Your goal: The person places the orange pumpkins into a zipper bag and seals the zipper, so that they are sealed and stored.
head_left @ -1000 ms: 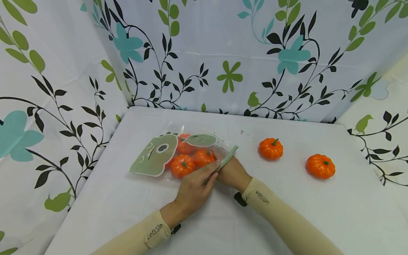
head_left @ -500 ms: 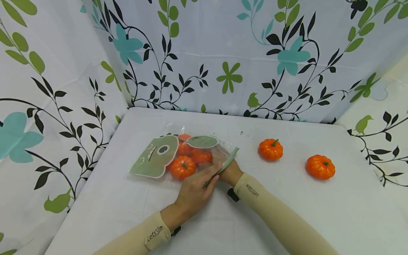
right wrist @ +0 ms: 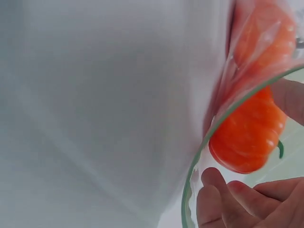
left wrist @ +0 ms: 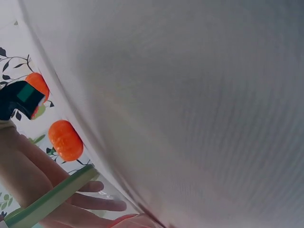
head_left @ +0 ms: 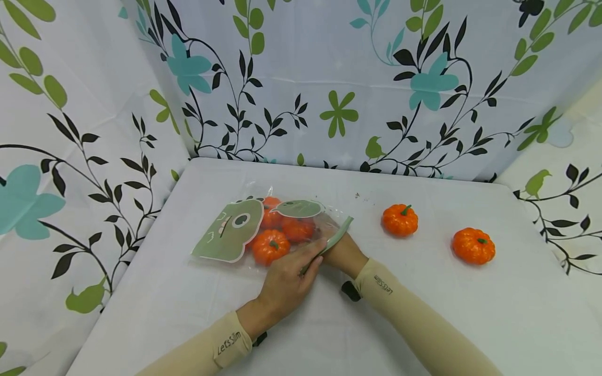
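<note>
A clear zip bag [head_left: 223, 237] printed with a green dinosaur lies on the table with several small orange pumpkins inside, one of them a front pumpkin [head_left: 270, 247]. My left hand [head_left: 284, 282] pinches the green edge [head_left: 336, 235] of its mouth between thumb and fingers. Through that mouth reaches my right hand [head_left: 345, 253], partly seen through the plastic. In the right wrist view its thumb and fingers are spread apart, and a pumpkin [right wrist: 249, 130] lies just beyond the fingertips. The left wrist view shows the right hand's fingers [left wrist: 97, 203] stretched out past the green edge.
Two loose pumpkins stand on the white table [head_left: 423, 308] to the right of the bag: a nearer pumpkin [head_left: 400, 220] and a farther-right pumpkin [head_left: 473, 246]. A leaf-printed curtain [head_left: 282, 62] hangs behind and at both sides.
My right hand has pushed left into the bag, shifting a pumpkin left toward the others, then drawn slightly back to the right. The left hand has kept its grip on the bag edge.
</note>
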The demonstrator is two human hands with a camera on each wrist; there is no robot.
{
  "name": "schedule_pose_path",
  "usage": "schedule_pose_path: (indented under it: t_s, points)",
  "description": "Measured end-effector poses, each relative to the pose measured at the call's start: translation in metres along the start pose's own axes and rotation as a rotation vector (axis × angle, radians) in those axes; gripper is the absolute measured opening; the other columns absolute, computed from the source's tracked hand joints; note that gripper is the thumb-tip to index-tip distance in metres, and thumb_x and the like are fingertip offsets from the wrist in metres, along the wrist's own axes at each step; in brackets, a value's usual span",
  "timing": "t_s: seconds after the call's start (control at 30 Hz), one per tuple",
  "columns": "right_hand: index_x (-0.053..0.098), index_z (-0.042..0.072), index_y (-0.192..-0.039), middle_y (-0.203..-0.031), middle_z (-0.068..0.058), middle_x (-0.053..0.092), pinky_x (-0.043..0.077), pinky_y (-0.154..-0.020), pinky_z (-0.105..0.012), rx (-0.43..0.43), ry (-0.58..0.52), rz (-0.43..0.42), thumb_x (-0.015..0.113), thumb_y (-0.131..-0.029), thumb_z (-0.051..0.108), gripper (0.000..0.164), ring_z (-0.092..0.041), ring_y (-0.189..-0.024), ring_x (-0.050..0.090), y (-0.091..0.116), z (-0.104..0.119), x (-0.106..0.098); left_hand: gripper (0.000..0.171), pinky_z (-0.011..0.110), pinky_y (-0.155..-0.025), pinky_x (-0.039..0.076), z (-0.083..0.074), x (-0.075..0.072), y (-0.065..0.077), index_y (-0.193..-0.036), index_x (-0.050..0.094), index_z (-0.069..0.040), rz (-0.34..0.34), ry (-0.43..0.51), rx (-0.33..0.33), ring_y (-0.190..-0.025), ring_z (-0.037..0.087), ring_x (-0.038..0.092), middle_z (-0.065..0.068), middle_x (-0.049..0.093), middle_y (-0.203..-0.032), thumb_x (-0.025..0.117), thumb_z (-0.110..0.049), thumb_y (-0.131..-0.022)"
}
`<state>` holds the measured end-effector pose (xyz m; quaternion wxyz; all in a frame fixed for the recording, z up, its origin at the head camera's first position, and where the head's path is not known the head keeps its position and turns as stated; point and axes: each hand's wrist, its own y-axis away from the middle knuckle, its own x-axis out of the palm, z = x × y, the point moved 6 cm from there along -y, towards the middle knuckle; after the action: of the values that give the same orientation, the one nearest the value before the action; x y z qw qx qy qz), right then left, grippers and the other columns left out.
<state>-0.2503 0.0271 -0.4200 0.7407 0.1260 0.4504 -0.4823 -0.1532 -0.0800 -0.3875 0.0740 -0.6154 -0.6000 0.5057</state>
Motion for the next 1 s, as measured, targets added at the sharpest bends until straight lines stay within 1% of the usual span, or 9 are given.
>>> schedule_pose_path:
  t_s: [0.17, 0.27, 0.37, 0.47, 0.63, 0.73, 0.83, 0.9, 1.0]
  points:
    - [0.037, -0.001, -0.154, -0.154, -0.016, 0.045, 0.033, -0.117, -0.045, 0.034, -0.034, 0.028, 0.071, -0.096, 0.02, 0.07, -0.029, -0.14, 0.044, 0.015, -0.002, -0.003, 0.04, 0.031, -0.095, 0.054, 0.0, 0.001, 0.001, -0.131, 0.067, -0.002, -0.017, 0.003, 0.016, -0.115, 0.02, 0.067, 0.008, 0.07, -0.126, 0.072, -0.004, -0.092]
    - [0.039, -0.005, -0.152, -0.15, -0.019, 0.048, 0.038, -0.114, -0.046, 0.082, -0.067, 0.023, 0.071, -0.096, 0.016, 0.068, -0.03, -0.137, 0.048, 0.024, -0.004, -0.005, 0.041, 0.031, -0.096, 0.054, 0.0, 0.001, 0.0, -0.132, 0.066, -0.001, -0.018, 0.012, 0.012, -0.116, 0.021, 0.066, 0.009, 0.069, -0.127, 0.073, -0.004, -0.092]
    - [0.046, -0.003, -0.148, -0.148, -0.017, 0.052, 0.043, -0.11, -0.045, 0.127, -0.13, 0.03, 0.072, -0.094, 0.014, 0.062, -0.03, -0.135, 0.05, 0.029, -0.004, -0.006, 0.041, 0.031, -0.095, 0.054, -0.001, 0.0, -0.001, -0.132, 0.066, 0.0, -0.02, 0.014, 0.014, -0.115, 0.021, 0.067, 0.009, 0.07, -0.126, 0.073, -0.003, -0.091]
    - [0.051, 0.002, -0.147, -0.146, -0.013, 0.055, 0.046, -0.107, -0.045, 0.162, -0.225, 0.041, 0.073, -0.094, 0.014, 0.059, -0.027, -0.132, 0.053, 0.03, -0.003, -0.006, 0.04, 0.031, -0.093, 0.055, -0.001, 0.0, -0.001, -0.131, 0.067, -0.001, -0.015, 0.018, 0.004, -0.113, 0.02, 0.068, 0.009, 0.071, -0.124, 0.072, -0.002, -0.091]
    - [0.052, 0.009, -0.147, -0.146, -0.008, 0.055, 0.044, -0.108, -0.047, 0.151, -0.356, 0.034, 0.071, -0.094, 0.008, 0.056, -0.024, -0.133, 0.052, 0.026, 0.001, -0.004, 0.038, 0.031, -0.095, 0.054, -0.001, 0.0, -0.002, -0.13, 0.067, -0.002, -0.011, 0.019, 0.0, -0.114, 0.02, 0.068, 0.008, 0.071, -0.124, 0.071, -0.003, -0.092]
    - [0.051, 0.005, -0.147, -0.147, -0.012, 0.053, 0.042, -0.11, -0.051, 0.128, -0.427, 0.037, 0.069, -0.093, 0.002, 0.057, -0.028, -0.135, 0.05, 0.024, 0.002, -0.001, 0.039, 0.032, -0.095, 0.055, -0.002, -0.001, -0.002, -0.13, 0.067, -0.002, -0.016, 0.012, 0.011, -0.113, 0.021, 0.068, 0.008, 0.07, -0.125, 0.073, -0.003, -0.091]
    - [0.047, 0.0, -0.149, -0.151, -0.017, 0.048, 0.039, -0.112, -0.053, 0.101, -0.478, 0.071, 0.065, -0.091, -0.004, 0.06, -0.034, -0.137, 0.047, 0.021, 0.003, 0.003, 0.04, 0.032, -0.094, 0.055, -0.001, -0.001, -0.001, -0.13, 0.068, -0.002, -0.014, 0.013, 0.011, -0.112, 0.021, 0.068, 0.007, 0.07, -0.125, 0.073, -0.002, -0.09]
    - [0.042, 0.0, -0.152, -0.155, -0.018, 0.043, 0.037, -0.113, -0.053, 0.092, -0.508, 0.108, 0.063, -0.092, -0.006, 0.064, -0.036, -0.139, 0.045, 0.02, 0.004, 0.005, 0.04, 0.032, -0.095, 0.055, -0.001, -0.001, -0.001, -0.13, 0.068, -0.002, -0.01, 0.018, 0.007, -0.112, 0.021, 0.068, 0.007, 0.07, -0.125, 0.073, -0.002, -0.09]
    - [0.035, 0.003, -0.156, -0.159, -0.016, 0.036, 0.031, -0.117, -0.053, 0.112, -0.514, 0.162, 0.058, -0.097, 0.0, 0.063, -0.035, -0.144, 0.037, 0.018, 0.004, 0.008, 0.04, 0.031, -0.096, 0.054, 0.0, -0.001, -0.002, -0.13, 0.067, -0.002, -0.006, 0.025, 0.003, -0.113, 0.02, 0.068, 0.007, 0.07, -0.125, 0.073, -0.002, -0.091]
